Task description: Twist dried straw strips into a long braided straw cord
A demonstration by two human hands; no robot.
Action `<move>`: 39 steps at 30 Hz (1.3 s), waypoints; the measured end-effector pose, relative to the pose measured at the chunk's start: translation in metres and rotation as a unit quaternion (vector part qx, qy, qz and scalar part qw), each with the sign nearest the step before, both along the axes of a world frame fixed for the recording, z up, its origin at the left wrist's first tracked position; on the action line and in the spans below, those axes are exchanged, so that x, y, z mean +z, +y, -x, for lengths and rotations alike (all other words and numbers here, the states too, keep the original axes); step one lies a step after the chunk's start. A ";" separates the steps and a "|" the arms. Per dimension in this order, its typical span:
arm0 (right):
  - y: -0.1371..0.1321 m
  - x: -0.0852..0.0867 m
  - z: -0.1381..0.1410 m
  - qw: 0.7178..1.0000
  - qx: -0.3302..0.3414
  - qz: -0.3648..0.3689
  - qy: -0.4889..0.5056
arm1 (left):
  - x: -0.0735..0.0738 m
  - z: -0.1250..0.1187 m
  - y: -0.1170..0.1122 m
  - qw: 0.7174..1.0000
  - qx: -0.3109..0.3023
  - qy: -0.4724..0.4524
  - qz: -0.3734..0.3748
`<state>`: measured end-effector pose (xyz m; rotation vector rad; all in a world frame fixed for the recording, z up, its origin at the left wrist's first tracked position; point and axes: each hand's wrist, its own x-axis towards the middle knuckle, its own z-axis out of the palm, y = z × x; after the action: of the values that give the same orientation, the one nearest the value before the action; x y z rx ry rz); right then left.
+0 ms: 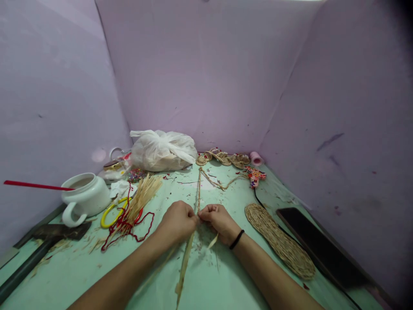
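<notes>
In the middle of the table, my left hand (181,218) and my right hand (218,218) meet at the near end of a thin braided straw cord (199,189). Both hands are closed, with fingertips pinched on its strands. The cord runs straight away from me, then bends and trails to the right. A long flat straw strand (184,271) hangs from under my left hand toward the near edge. Another short strand end (213,241) pokes out below my right hand, whose wrist wears a black band. The exact crossing of strands is hidden by my fingers.
Left lie a straw bundle (145,193) with red yarn, yellow-handled scissors (109,215), a white pot (93,196) and a hammer-like tool (35,258). Behind sit a white plastic bag (161,153) and straw sandals (222,157). Right are a woven sole (280,241) and a dark phone-like slab (319,245).
</notes>
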<state>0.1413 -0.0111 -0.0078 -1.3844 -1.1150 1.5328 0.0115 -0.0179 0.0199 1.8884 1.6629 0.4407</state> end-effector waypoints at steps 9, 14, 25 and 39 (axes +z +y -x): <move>-0.002 0.002 0.000 0.997 -0.005 0.034 0.069 | -0.004 -0.015 -0.023 0.995 -0.050 0.044 -0.076; -0.001 0.000 -0.003 0.995 0.036 0.026 0.091 | 0.012 0.002 0.001 0.980 0.106 -0.164 0.034; 0.004 -0.010 -0.008 0.992 0.102 -0.071 -0.030 | -0.010 -0.002 0.013 0.920 0.083 -0.289 0.250; -0.018 0.029 -0.009 0.839 0.069 -0.199 -0.502 | -0.022 -0.014 0.008 0.960 0.076 -0.234 0.133</move>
<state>0.1504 -0.0287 0.0214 -1.8507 -2.0405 0.4875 0.0255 -0.0097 -0.0019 1.3388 1.4626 0.6368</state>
